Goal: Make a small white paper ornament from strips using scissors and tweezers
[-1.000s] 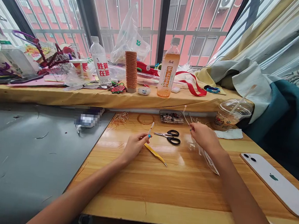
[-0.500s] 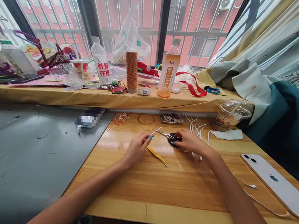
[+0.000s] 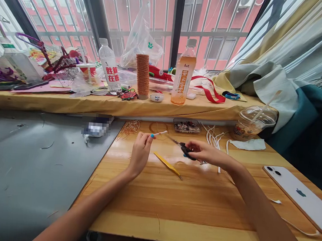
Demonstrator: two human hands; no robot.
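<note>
The left hand pinched a white cord pointing right, toward the scissors the right hand gripped.

The scissors are in the right hand. Tweezers lie in front on the tabletop, with a phone far right. Behind, on the ledge, a spool stands between 2 bottles.

The wood tabletop looks smooth and glossy, the scissors metal with plastic handles — the far thread spool rough, the yellow cloth beneath it matt
</note>
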